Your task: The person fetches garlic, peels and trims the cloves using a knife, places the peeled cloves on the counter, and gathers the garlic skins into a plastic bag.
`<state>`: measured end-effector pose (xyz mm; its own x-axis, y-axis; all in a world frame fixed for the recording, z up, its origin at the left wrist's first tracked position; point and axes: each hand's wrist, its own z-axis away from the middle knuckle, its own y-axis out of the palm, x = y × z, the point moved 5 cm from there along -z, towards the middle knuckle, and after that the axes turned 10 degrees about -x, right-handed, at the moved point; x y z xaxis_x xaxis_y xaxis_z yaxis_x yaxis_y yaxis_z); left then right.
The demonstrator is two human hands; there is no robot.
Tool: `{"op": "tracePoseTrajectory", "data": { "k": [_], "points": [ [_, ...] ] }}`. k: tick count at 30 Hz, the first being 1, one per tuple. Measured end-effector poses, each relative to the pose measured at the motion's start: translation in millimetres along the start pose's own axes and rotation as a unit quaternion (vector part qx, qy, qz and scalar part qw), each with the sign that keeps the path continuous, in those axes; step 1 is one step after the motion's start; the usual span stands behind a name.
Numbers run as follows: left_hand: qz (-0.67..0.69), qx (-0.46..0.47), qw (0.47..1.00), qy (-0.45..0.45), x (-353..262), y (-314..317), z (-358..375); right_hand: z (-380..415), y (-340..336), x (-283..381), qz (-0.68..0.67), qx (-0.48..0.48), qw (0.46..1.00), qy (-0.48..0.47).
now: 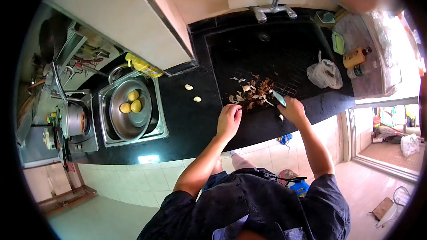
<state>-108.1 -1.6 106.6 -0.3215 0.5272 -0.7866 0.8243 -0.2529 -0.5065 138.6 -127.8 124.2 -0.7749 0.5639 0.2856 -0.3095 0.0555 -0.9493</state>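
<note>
**Gathering garlic skins at the sink edge, knife in the right hand**

The person stands at a black counter (187, 120) with both hands at the near rim of the black sink (267, 58). The left hand (229, 120) rests knuckles-up at the sink's near left corner, fingers curled toward a heap of brown and white peelings (253, 94); whether the fingertips pinch anything cannot be told from here. The right hand (292, 109) is closed around the handle of a small knife (279, 98).

Position and axis of the knife: it lies just right of the peelings, its pale blade projecting up and to the left from the fist, toward the heap. Its long axis runs diagonally from the hand into the sink, close to flat over the sink floor. Which way the cutting edge faces is too small to read.

Handling, as a judgement: keep the blade tip pointed away from the left hand's fingers, which sit near it across the heap. Work the peelings over the sink so scraps stay inside it.

Two peeled cloves (193, 93) lie on the counter, well apart from the hands. A white plastic bag (324, 74) sits in the sink's right side. Farther left, a steel bowl (130, 111) holds three yellow rounds.
</note>
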Motion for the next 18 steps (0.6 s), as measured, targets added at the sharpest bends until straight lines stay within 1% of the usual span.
{"op": "tracePoseTrajectory", "data": {
  "k": [1,3,5,6,7,9,11,13,15,17,18],
  "points": [
    [0.009,-0.007,1.0,-0.006,1.8,-11.9,-1.2,10.6,-2.8,5.4,0.003,0.017,1.0,-0.004],
    [0.002,0.008,0.999,-0.042,9.9,-37.8,-1.9,26.9,-3.6,12.8,0.038,-0.005,0.999,-0.007],
    [-0.006,-0.019,0.998,-0.065,20.9,-69.9,2.3,31.0,14.3,8.0,0.046,-0.018,0.999,-0.016],
    [-0.001,-0.055,0.997,-0.059,26.5,-89.6,4.8,30.2,17.1,10.0,0.056,0.0,0.998,0.001],
    [0.004,-0.047,0.994,-0.099,34.0,-112.0,8.3,29.4,16.2,14.1,0.066,0.017,0.998,0.018],
    [-0.026,-0.081,0.99,-0.115,51.9,-163.1,15.9,27.2,12.5,19.4,0.029,-0.039,0.999,-0.001],
    [-0.062,-0.136,0.98,-0.132,81.7,-225.3,30.7,17.9,14.1,29.8,-0.009,-0.032,0.999,-0.008],
    [-0.135,-0.18,0.961,-0.161,111.3,-301.3,46.9,8.0,14.3,54.3,-0.026,-0.032,0.998,-0.04],
    [-0.172,-0.231,0.933,-0.216,161.3,-380.0,77.6,0.3,19.3,84.1,-0.073,-0.024,0.996,-0.034],
    [-0.255,-0.265,0.907,-0.207,213.3,-470.4,109.5,-5.4,31.1,115.8,-0.087,-0.018,0.996,-0.031],
    [-0.295,-0.277,0.891,-0.204,250.0,-516.8,129.3,-6.1,38.5,133.9,-0.095,-0.016,0.995,-0.027]
  ]
}}
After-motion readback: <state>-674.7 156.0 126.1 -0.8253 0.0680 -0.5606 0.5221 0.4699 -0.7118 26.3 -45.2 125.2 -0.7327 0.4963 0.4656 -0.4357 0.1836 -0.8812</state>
